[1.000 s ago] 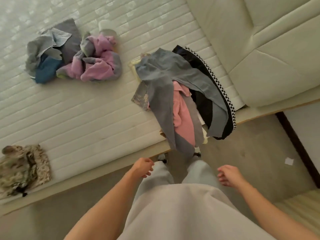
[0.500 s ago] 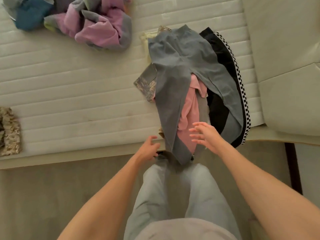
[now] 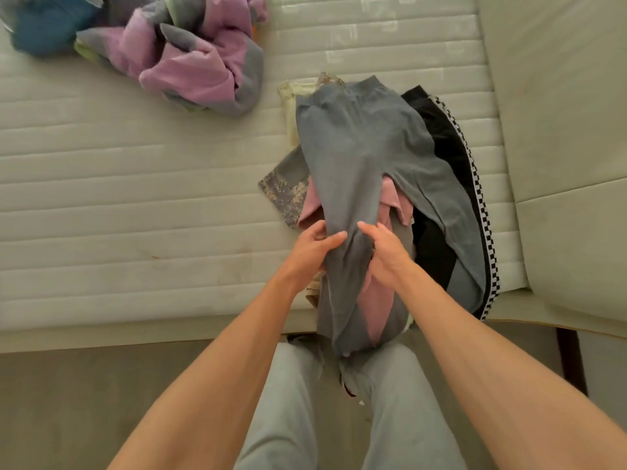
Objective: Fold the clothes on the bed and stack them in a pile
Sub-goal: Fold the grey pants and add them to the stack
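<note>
Half a second ago both hands hung short of the heap at the bed's near edge, holding nothing; now they have closed in on it. The left hand (image 3: 314, 247) and the right hand (image 3: 385, 254) each grip one leg of the long grey cotton trousers (image 3: 349, 157), fingers curled into the cloth from either side, the fabric bunched between them. The trousers lie on top of the heap, waistband away from the person, legs trailing over the edge of the pale quilted mattress (image 3: 135, 184). This looks like the start of the first fold: the top garment is taken, not yet lifted clear.

Under the trousers a pink garment (image 3: 376, 300) shows only in strips, so its kind cannot be told. A black garment with a checkered black-and-white trim (image 3: 451, 157) lies on the right side of the heap, a camouflage-patterned piece (image 3: 285, 195) pokes out on the left, and a cream piece (image 3: 288, 96) shows near the waistband; all are mostly covered. A second crumpled heap of pink-and-grey clothes (image 3: 200, 59) lies well apart on the far left, beside a blue garment (image 3: 47, 25) cut off by the frame. No folded pile is visible yet.
</note>
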